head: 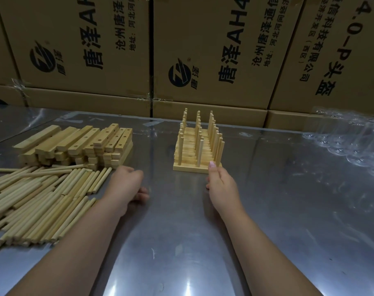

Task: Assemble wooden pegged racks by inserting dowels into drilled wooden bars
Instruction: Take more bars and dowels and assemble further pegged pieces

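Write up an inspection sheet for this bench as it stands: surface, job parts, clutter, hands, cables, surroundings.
Surface: reflective metal table, with glare spots near the front edge.
Job's things: loose dowels heaped front left; drilled bars stacked behind them; finished racks grouped at centre, pegs upright.
Clutter: clear plastic wrap bunched at right rear.
Hands: left hand loosely curled beside the dowels, holding nothing seen; right hand with one fingertip at the nearest rack's base.
Cables: nothing seen.
Surroundings: printed cardboard boxes stacked behind the table.
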